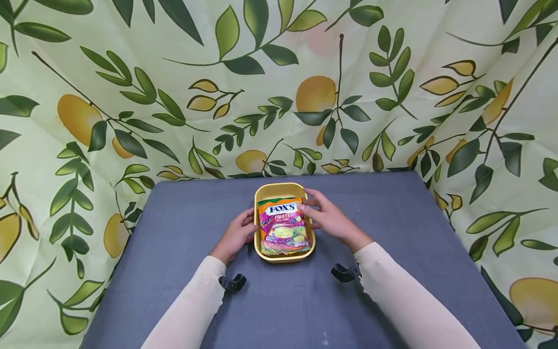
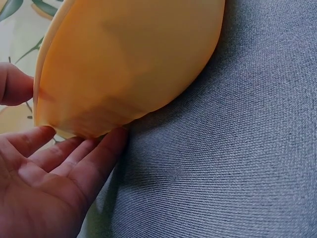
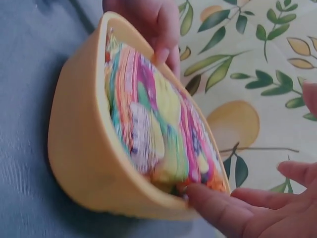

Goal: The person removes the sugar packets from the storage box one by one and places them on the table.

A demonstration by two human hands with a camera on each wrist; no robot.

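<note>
A yellow plastic basket point(image 1: 285, 260) sits on the table with a bright bag of Fox's Fruits candy point(image 1: 283, 228) lying inside it, printed side up. My left hand point(image 1: 238, 236) is at the basket's left side. In the left wrist view, its extended fingers point(image 2: 94, 158) touch the outer wall low down, while the thumb point(image 2: 15, 84) is at the rim. On the opposite side, my right hand point(image 1: 329, 215) has its fingers spread. One fingertip reaches over the rim to the bag's edge, as the right wrist view shows; the other fingers stand apart from the wall.
Grey-blue cloth covers the table point(image 1: 183, 218). A leaf-and-fruit patterned curtain point(image 1: 279, 126) hangs behind it and along both sides. Black wrist bands point(image 1: 233, 282) show at both sleeves.
</note>
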